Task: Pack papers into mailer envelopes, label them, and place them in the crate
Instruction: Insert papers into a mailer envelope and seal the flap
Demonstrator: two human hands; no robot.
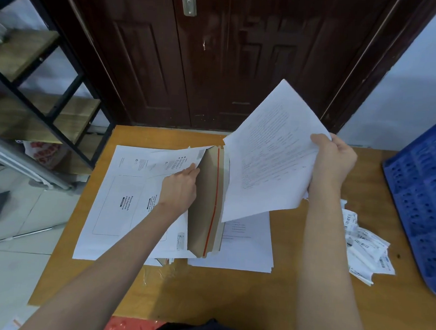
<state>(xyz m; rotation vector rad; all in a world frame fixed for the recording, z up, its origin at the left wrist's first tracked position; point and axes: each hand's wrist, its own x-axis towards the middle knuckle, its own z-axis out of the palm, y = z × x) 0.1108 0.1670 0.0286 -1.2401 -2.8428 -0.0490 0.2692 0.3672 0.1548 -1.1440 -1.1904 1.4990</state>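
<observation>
A white mailer envelope (179, 160) lies on top of a stack of mailers (112, 204) on the wooden table (229, 298). Its brown flap (204, 202) with a red tear strip stands raised. My left hand (180, 185) holds the envelope's mouth open, fingers at its edge. My right hand (332, 161) grips a printed sheaf of papers (271, 155), held tilted in the air just right of the opening. More white papers (245, 245) lie stacked below it. A blue crate (424, 192) stands tilted at the table's right side.
Loose barcode labels (367, 248) lie in a heap between the paper stack and the crate. A dark wooden door (218, 57) is behind the table. A metal shelf rack (38, 82) stands to the left. A red bag (130, 328) lies at the near edge.
</observation>
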